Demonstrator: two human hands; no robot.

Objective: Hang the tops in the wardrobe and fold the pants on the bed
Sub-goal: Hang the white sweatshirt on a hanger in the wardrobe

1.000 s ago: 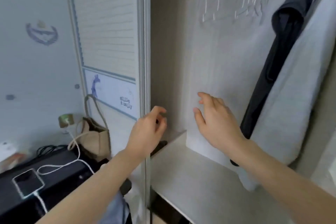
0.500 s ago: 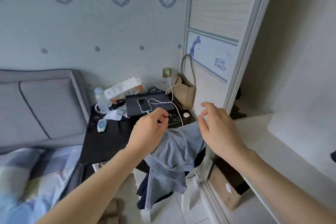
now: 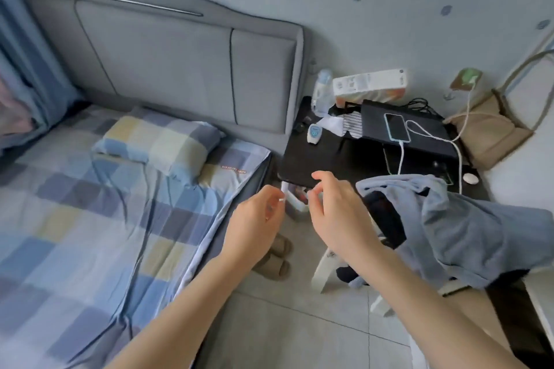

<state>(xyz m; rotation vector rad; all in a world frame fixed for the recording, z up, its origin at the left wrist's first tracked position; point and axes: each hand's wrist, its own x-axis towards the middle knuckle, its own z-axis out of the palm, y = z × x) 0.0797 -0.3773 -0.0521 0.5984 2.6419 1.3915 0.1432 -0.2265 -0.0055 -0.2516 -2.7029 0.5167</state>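
Clothes (image 3: 467, 228) were noted as a blue-grey heap with dark pieces beneath, draped over a white stool at the right, just beside the black surface (image 3: 344, 165) and well apart from the wardrobe, which was out of view. Whether the heap held tops, pants or both could not be told.

The bed (image 3: 90, 219), largest item in view, was recorded at the left under a checked sheet, with a matching pillow (image 3: 159, 141) near the headboard; no garment was seen on it.

Step judged: a fetch, with neither hand yet on a garment. The next move was judged to call for a reach rightward to the heap and the lifting of one piece clear of the rest.

A tan bag (image 3: 488, 132) was seen past the surface's right end; its contents were hidden. A small bin (image 3: 296, 204) stood below the surface's edge, contents unclear.

Right hand (image 3: 335, 213): grip spread, fingers loosely bent, nothing held. Left hand (image 3: 257, 219): fingers curled, grip seemingly pinching a small white object, unidentified.
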